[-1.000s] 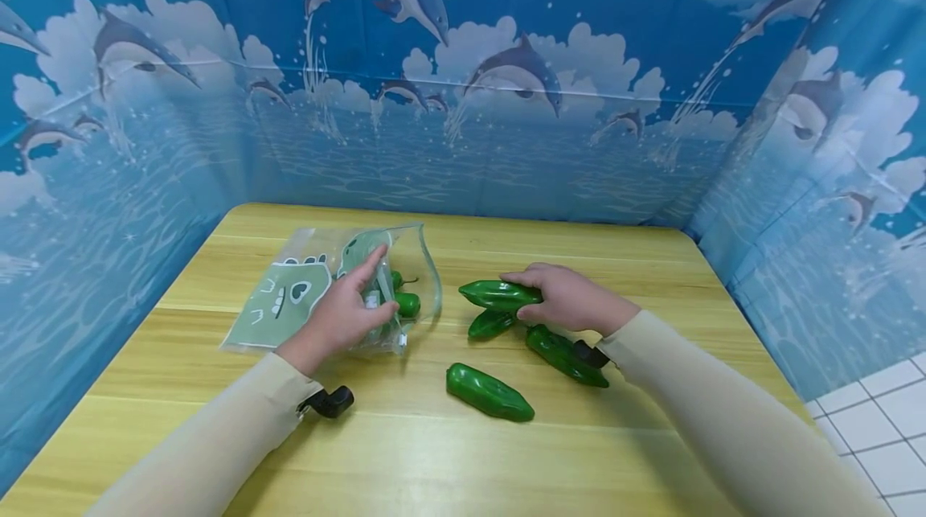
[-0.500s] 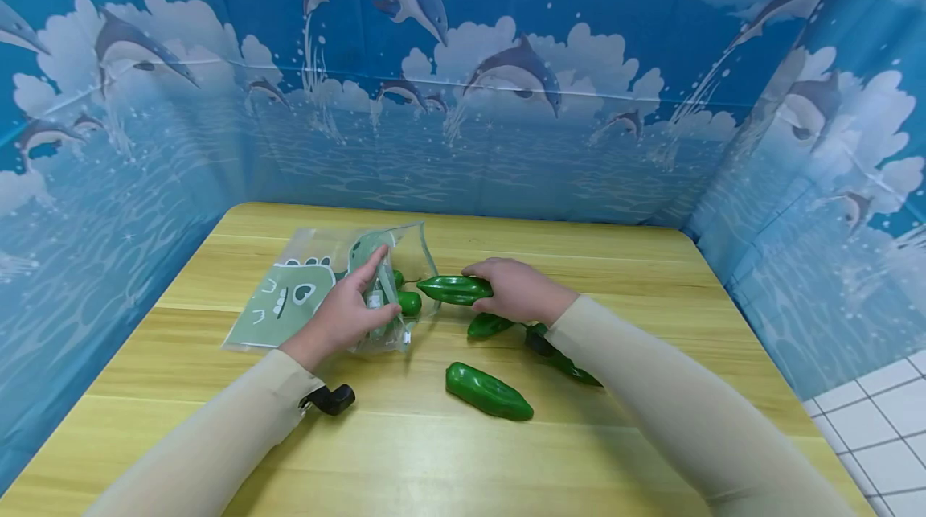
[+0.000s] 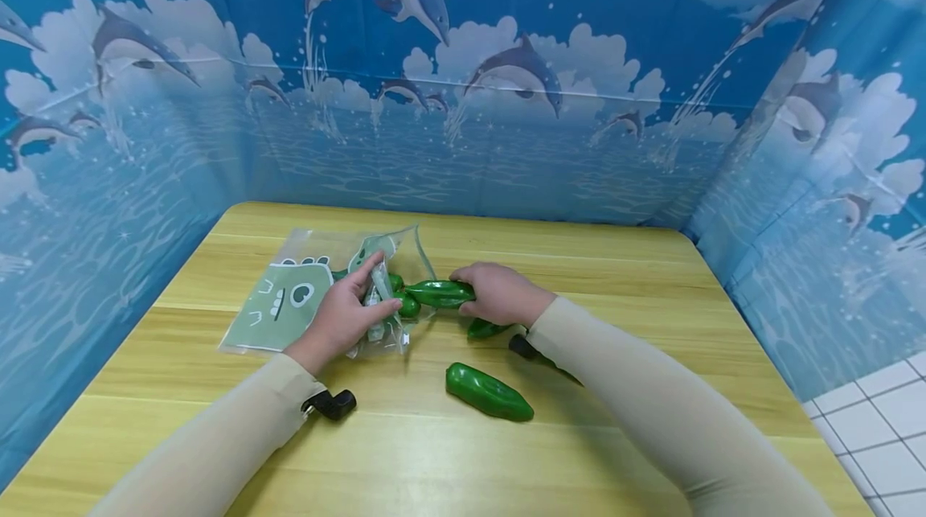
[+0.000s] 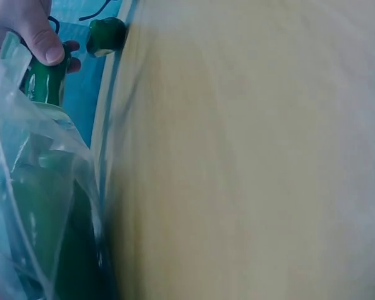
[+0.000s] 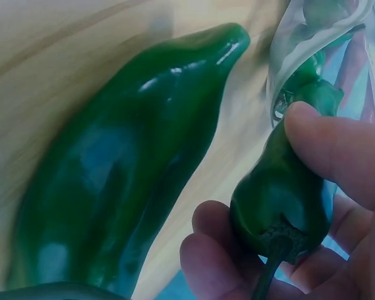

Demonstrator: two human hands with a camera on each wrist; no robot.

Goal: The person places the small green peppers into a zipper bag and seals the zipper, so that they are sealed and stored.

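Note:
A clear plastic bag [image 3: 289, 300] with a green cartoon print lies at the left of the table, its mouth facing right. My left hand [image 3: 340, 320] holds the bag at its mouth, thumb and index finger spread along the edge. Green peppers [image 3: 409, 306] show inside the opening. With my right hand [image 3: 499, 292] I grip another green pepper [image 3: 437, 293] by its stem end. Its tip points into the bag mouth and meets the peppers there. In the right wrist view, thumb and fingers wrap this pepper [image 5: 281, 194], stem toward the camera.
One green pepper [image 3: 489, 392] lies on the wooden table [image 3: 376, 461] nearer me. A second pepper [image 3: 486, 329] lies partly under my right hand. A third is mostly hidden by my right sleeve [image 3: 637, 388]. A dolphin-print curtain [image 3: 463, 123] surrounds the table's back and sides.
My right hand has carried its pepper leftward, away from the other loose peppers, to the bag mouth. My left hand stays almost in place at the bag.

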